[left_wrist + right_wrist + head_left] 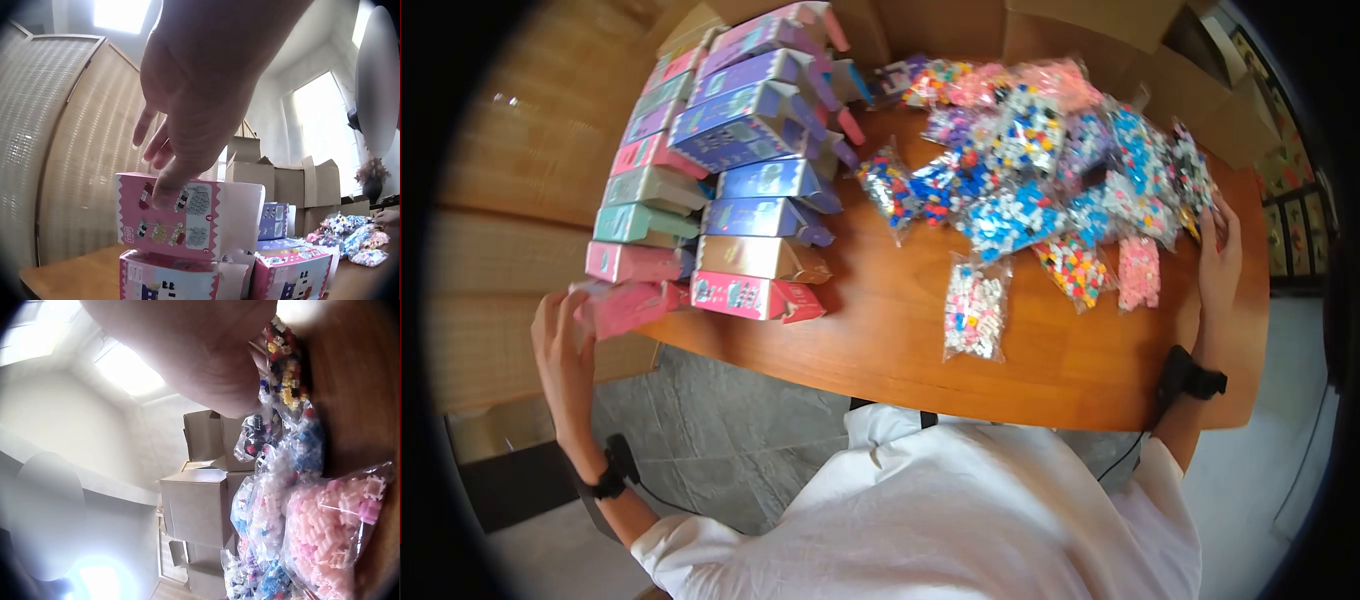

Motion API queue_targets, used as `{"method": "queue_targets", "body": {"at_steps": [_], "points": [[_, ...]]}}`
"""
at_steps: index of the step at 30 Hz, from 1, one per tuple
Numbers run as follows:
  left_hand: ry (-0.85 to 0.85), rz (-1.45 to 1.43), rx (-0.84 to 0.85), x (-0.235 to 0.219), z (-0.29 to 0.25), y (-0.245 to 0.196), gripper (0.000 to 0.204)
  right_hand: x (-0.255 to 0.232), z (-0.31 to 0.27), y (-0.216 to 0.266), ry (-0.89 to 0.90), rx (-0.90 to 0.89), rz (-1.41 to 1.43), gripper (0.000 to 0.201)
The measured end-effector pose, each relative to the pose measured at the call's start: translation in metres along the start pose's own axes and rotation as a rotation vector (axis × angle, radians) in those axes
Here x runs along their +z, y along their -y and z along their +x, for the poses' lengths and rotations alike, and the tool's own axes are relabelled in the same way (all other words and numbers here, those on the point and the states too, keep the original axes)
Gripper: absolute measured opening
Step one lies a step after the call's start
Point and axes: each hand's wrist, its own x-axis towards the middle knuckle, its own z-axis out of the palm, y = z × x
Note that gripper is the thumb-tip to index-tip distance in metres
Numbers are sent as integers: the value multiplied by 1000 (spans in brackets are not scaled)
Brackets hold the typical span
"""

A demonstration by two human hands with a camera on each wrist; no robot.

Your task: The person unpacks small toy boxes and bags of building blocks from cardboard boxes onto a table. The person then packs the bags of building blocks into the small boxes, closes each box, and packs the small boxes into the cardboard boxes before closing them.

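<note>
At the left front corner of the table, my left hand (pixel 565 345) grips a pink box (pixel 628 308). In the left wrist view its thumb (pixel 167 189) presses the printed side while the other fingers reach over behind. That box rests on top of another pink box (pixel 169 275), and a side flap stands open. On the far right, my right hand (pixel 1222 262) lies along the table by the edge of a bag pile. Its extended fingers are beside a bag of yellow, red and black pieces (pixel 287 375); the fingertips are mostly hidden in the right wrist view.
Two rows of coloured boxes with flaps up (pixel 745 210) fill the left side. Clear bags of small bricks (pixel 1010 215) lie heaped at the back right, and one bag (pixel 975 308) sits apart nearer the front. Cardboard cartons (pixel 1090 60) stand behind the table.
</note>
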Motion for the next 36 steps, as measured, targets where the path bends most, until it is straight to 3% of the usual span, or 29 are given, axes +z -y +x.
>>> {"method": "queue_targets", "body": {"at_steps": [3,6,7,8,9,10,11,12,14,15,17,19,20,22,24,25,28,30,31,32,35,36], "points": [[-115,-61,-85,-10,-20,9,52,1,2,-7,23,-77,0,36],[-250,-176,25,-28,-40,-2,52,5,-2,3,-24,-72,-20,37],[-271,-415,-119,-27,-48,-20,47,7,-4,9,-36,-65,-8,36],[-376,-531,25,-18,-56,-24,43,8,-5,12,-43,-59,9,36],[-334,-709,235,-15,-58,-25,44,7,-5,11,-68,-44,-17,36],[-372,-694,302,-1,-60,-33,42,7,-4,9,-81,-85,2,36],[-350,-1162,253,27,-75,-27,44,6,-2,8,-91,-132,25,35],[-347,-1174,270,34,-74,-47,44,3,-2,8,-106,-127,12,35],[-165,-1482,272,30,-71,-125,46,-1,-2,8,-169,-196,-207,37],[-162,-1490,288,33,-58,-161,46,-3,-2,6,-172,-172,-206,39],[-156,-1822,484,43,-38,-225,67,-10,4,-14,-153,-179,-270,38],[19,-1721,-53,71,-83,-234,77,-18,11,-31,-103,-181,-293,36],[28,-1725,-37,80,-84,-239,77,-23,12,-37,-115,-173,-300,36],[52,-1470,131,86,-69,-255,77,-32,19,-50,-21,-116,-122,36],[-347,-1525,261,73,-50,-291,74,-39,22,-64,-7,-113,-136,36],[-99,-1553,350,74,-46,-288,70,-40,23,-68,17,-122,-149,36],[26,-1453,508,92,-43,-284,67,-41,24,-73,-7,-82,-85,37],[80,-1391,731,79,-26,-279,65,-33,11,-40,-36,-33,-112,36],[472,-1710,511,105,-36,-278,62,-26,4,-16,-88,46,-47,27],[165,-1439,753,75,-20,-279,65,-23,1,1,-141,121,23,19],[219,-1398,771,68,-8,-278,65,-24,2,15,-137,134,64,14],[182,-1218,836,59,-4,-275,58,-24,0,16,-112,131,59,14]]}}
